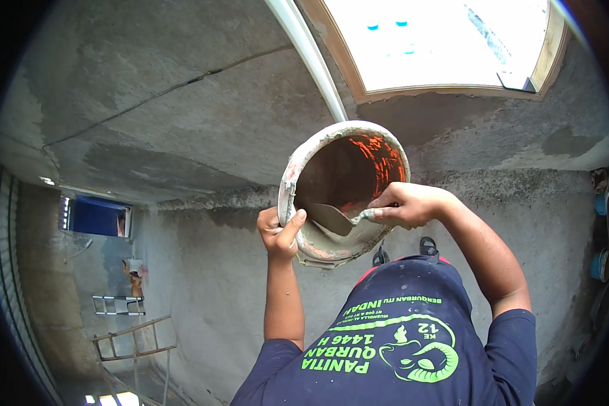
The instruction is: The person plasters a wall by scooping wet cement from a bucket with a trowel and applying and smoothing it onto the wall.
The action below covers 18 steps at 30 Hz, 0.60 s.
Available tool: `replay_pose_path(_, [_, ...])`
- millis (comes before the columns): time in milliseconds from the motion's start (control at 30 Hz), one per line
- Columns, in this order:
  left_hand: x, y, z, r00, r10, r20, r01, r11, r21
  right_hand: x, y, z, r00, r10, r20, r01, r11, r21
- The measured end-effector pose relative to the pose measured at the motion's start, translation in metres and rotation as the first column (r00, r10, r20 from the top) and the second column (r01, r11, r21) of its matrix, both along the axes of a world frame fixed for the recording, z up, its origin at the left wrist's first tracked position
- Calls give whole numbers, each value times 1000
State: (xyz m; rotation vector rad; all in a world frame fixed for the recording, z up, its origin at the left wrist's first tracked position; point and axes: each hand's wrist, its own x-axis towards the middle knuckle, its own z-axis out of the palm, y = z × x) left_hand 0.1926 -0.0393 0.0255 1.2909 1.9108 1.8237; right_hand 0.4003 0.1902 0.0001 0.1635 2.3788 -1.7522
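Observation:
A round bucket, its rim crusted with grey plaster, is held up in front of me and tilted so that its mouth faces me. Streaks of orange show through the smeared inner wall, and wet grey mortar lies along its lower inside. My left hand grips the rim at the left, thumb over the edge. With my right hand I hold a trowel by its mortar-smeared handle. The trowel's blade is inside the bucket's mouth, pointing left. Whether the blade carries any mortar is unclear.
A rough grey plastered wall rises ahead, with a wood-framed window and a pale pipe. Metal scaffold frames stand at lower left. Blue containers sit at the right edge. My sandalled feet are on the grey floor.

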Motion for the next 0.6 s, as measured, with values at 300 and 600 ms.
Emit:
replay_pose_path(300, [-19, 23, -32, 851, 291, 438, -295, 954, -60, 73, -19, -91, 985, -11, 174, 165, 369, -915])
replay_pose_path(600, [18, 2, -179, 856, 473, 206, -356, 831, -428, 118, -44, -197, 809, -508, 295, 521, 388, -760])
